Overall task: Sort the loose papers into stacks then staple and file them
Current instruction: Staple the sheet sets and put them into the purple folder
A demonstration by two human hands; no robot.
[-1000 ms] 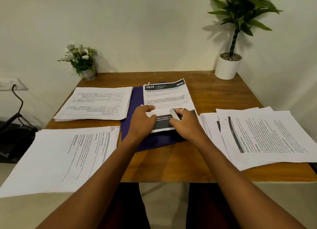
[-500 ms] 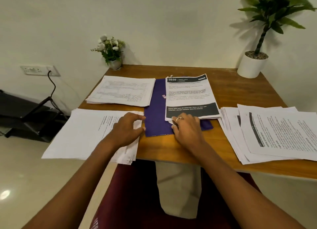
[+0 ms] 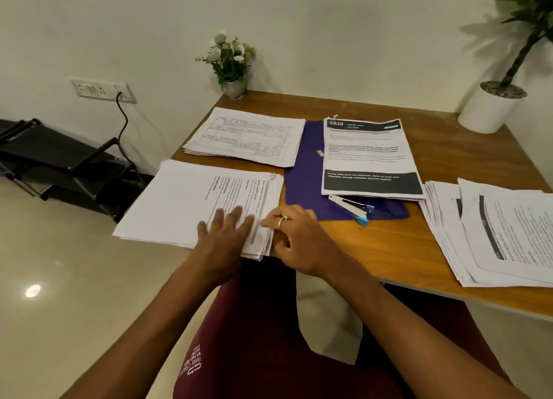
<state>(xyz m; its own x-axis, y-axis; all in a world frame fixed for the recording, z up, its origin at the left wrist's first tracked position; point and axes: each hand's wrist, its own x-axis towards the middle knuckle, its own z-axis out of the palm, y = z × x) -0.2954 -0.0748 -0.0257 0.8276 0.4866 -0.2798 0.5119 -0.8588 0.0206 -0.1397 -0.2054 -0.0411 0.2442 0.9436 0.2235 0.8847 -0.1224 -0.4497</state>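
A thick stack of printed papers [image 3: 191,201] lies at the table's near left corner and overhangs its edge. My left hand [image 3: 226,235] rests flat on the stack's near right part, fingers straight. My right hand [image 3: 297,240] touches the stack's right edge with its fingertips, the thumb held apart below. A white and blue stapler [image 3: 353,207] lies free on the purple folder [image 3: 302,180]. On the folder also lies a document with a black "2939" header [image 3: 368,156]. A further paper stack [image 3: 248,136] sits at the back left.
A spread pile of loose papers [image 3: 493,228] covers the table's right side. A small flower pot [image 3: 233,87] stands at the back left corner, a white plant pot [image 3: 490,108] at the back right. A black rack [image 3: 59,159] and a wall socket with cable are left of the table.
My right hand has let go of the stapler, which now lies on the folder, and moved left to the near left stack. My left hand went from the document to that stack.
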